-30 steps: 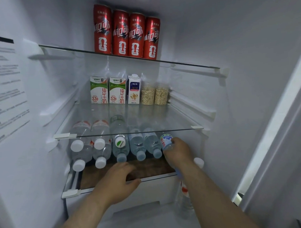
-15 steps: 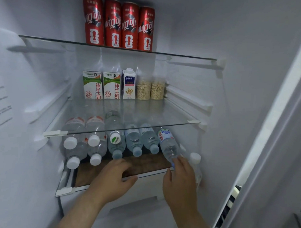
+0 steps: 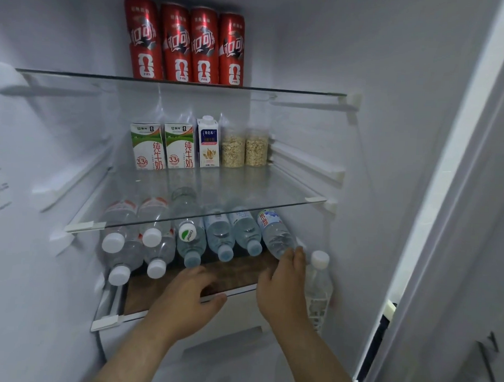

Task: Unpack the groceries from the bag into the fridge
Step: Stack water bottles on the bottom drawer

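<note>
A: Where is the water bottle?

B: The rightmost water bottle (image 3: pixel 275 234) lies on its side on the bottom shelf (image 3: pixel 236 271) of the fridge (image 3: pixel 389 138), at the end of a row of lying bottles (image 3: pixel 186 240), label end toward the back.

A: Is it being held?

B: The right hand (image 3: pixel 281 289) reaches it with fairly straight fingers. The fingertips touch its neck end and cover the cap, and the thumb stands apart – no closed grasp. The left hand (image 3: pixel 184 300) rests over the shelf's front edge with nothing in it; its fingertips are blurred.

A: Anything hard to see?

B: An upright bottle (image 3: pixel 317 279) stands just beside the right hand, partly hidden by the wrist. The rear bottles blur behind the glass shelf (image 3: pixel 245 187), and both forearms are cut off at the bottom.
</note>
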A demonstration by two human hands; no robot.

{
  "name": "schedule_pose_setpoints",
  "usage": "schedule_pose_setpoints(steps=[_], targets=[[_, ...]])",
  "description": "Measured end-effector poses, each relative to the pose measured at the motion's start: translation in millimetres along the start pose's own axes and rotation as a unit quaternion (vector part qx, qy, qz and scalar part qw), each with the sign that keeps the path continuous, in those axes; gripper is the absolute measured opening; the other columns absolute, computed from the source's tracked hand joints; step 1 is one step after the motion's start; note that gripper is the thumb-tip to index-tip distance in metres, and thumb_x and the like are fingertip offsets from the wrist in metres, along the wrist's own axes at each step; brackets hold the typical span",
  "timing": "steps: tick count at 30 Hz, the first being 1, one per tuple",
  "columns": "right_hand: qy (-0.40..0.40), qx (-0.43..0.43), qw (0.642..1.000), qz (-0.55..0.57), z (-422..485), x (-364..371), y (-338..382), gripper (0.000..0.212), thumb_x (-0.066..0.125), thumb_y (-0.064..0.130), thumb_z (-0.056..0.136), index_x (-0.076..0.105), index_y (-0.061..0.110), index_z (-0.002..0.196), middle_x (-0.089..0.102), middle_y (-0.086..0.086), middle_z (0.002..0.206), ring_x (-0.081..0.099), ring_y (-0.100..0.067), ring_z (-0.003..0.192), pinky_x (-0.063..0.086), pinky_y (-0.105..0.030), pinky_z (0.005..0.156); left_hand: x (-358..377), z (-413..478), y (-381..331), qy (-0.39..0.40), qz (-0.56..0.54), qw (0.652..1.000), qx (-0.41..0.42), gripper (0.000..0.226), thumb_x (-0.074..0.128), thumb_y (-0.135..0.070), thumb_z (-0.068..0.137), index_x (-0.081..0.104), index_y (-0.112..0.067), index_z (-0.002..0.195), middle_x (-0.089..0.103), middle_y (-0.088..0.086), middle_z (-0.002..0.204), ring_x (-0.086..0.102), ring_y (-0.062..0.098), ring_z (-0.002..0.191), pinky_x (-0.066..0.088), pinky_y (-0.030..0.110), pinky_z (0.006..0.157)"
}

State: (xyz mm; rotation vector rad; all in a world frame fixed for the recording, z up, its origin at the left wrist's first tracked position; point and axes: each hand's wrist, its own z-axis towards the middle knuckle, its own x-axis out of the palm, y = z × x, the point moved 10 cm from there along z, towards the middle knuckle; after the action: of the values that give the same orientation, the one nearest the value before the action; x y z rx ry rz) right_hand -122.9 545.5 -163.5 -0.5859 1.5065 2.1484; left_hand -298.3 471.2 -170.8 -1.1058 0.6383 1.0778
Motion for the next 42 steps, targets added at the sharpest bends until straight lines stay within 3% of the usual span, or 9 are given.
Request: schedule_pose_setpoints(steps=[8, 13, 21, 27, 29, 32, 34, 37, 42], targets=[[0.058, -0.003, 0.998, 0.003, 30, 17, 1, 0.052, 0.042, 0.011, 0.099, 0.027, 0.006, 0.148, 0.000, -0.016, 0.162, 0.006, -0.034, 0.150, 0.015, -0.038, 0.120, 0, 1, 0, 0.007, 0.001, 1.000, 0.001, 0.024, 0.054, -0.057, 0.085, 0.059, -0.034, 0.091, 0.049, -0.021, 0.091, 0.046, 0.001, 0.091, 0.042, 0.019, 0.074], [0.009, 0.007, 1.000, 0.003, 18, 16, -6, 0.059, 0.049, 0.011, 0.094, 0.027, 0.004, 0.148, 0.019, -0.014, 0.153, 0.031, -0.031, 0.139, 0.031, -0.031, 0.112, 3, 2, 5, 0.014, 0.006, 1.000, -0.008, 0.042, 0.042, -0.069, 0.077, 0.060, -0.033, 0.091, 0.049, -0.019, 0.092, 0.047, 0.002, 0.091, 0.047, 0.024, 0.076], [0.054, 0.030, 0.998, -0.032, 24, 22, -10, 0.068, 0.044, 0.024, 0.099, 0.012, 0.003, 0.155, 0.017, -0.015, 0.161, 0.024, -0.030, 0.146, 0.029, -0.036, 0.116, 0, 2, 3, 0.008, -0.002, 1.000, -0.005, 0.051, 0.036, -0.070, 0.073, 0.062, -0.032, 0.095, 0.049, -0.020, 0.095, 0.046, 0.001, 0.093, 0.045, 0.021, 0.078], [0.085, 0.025, 0.995, -0.046, 22, 23, -9, 0.068, 0.046, 0.022, 0.098, 0.013, 0.002, 0.154, 0.018, -0.016, 0.159, 0.028, -0.032, 0.144, 0.033, -0.040, 0.115, -1, 2, 1, 0.004, -0.004, 1.000, -0.001, 0.031, 0.053, -0.059, 0.084, 0.063, -0.033, 0.098, 0.050, -0.021, 0.097, 0.047, 0.002, 0.094, 0.046, 0.023, 0.080], [0.108, 0.017, 0.993, -0.049, 16, 23, -3, 0.059, 0.048, 0.020, 0.095, 0.027, 0.003, 0.148, 0.031, -0.015, 0.152, 0.039, -0.031, 0.135, 0.041, -0.041, 0.108, -1, 2, 1, 0.006, -0.009, 1.000, -0.002, 0.029, 0.053, -0.058, 0.084, 0.062, -0.033, 0.095, 0.050, -0.022, 0.095, 0.047, 0.003, 0.094, 0.046, 0.024, 0.080], [0.053, -0.064, 0.996, -0.021, 3, -5, 23, 0.014, 0.052, 0.016, 0.091, 0.057, 0.013, 0.104, 0.057, 0.000, 0.103, 0.057, -0.020, 0.096, 0.043, -0.028, 0.075, -3, 3, 1, 0.006, -0.019, 1.000, -0.005, 0.024, 0.055, -0.056, 0.085, 0.062, -0.034, 0.093, 0.050, -0.022, 0.094, 0.047, 0.002, 0.094, 0.046, 0.024, 0.080], [-0.066, -0.133, 0.988, -0.053, -12, -48, 40, 0.008, 0.060, 0.010, 0.087, 0.064, 0.013, 0.093, 0.058, 0.003, 0.088, 0.052, -0.013, 0.080, 0.035, -0.022, 0.069, -4, 3, 0, 0.004, -0.021, 1.000, -0.006, 0.021, 0.057, -0.054, 0.086, 0.061, -0.035, 0.093, 0.050, -0.022, 0.094, 0.047, 0.002, 0.094, 0.046, 0.024, 0.080], [-0.213, -0.172, 0.953, -0.127, -27, -100, 45, 0.020, 0.071, 0.003, 0.074, 0.071, 0.007, 0.094, 0.067, -0.007, 0.093, 0.057, -0.025, 0.084, 0.042, -0.027, 0.075, -4, 1, -1, 0.002, -0.025, 1.000, -0.009, 0.018, 0.059, -0.050, 0.086, 0.062, -0.033, 0.092, 0.050, -0.021, 0.093, 0.047, 0.001, 0.092, 0.045, 0.023, 0.079], [-0.113, -0.040, 0.962, -0.244, -11, -101, 1, 0.031, 0.067, 0.023, 0.081, 0.068, 0.010, 0.109, 0.063, -0.015, 0.112, 0.057, -0.036, 0.104, 0.043, -0.041, 0.089, -8, -3, -3, -0.007, -0.044, 0.999, -0.030, 0.012, 0.062, -0.043, 0.087, 0.064, -0.032, 0.086, 0.056, -0.019, 0.089, 0.051, 0.000, 0.089, 0.048, 0.025, 0.077]])
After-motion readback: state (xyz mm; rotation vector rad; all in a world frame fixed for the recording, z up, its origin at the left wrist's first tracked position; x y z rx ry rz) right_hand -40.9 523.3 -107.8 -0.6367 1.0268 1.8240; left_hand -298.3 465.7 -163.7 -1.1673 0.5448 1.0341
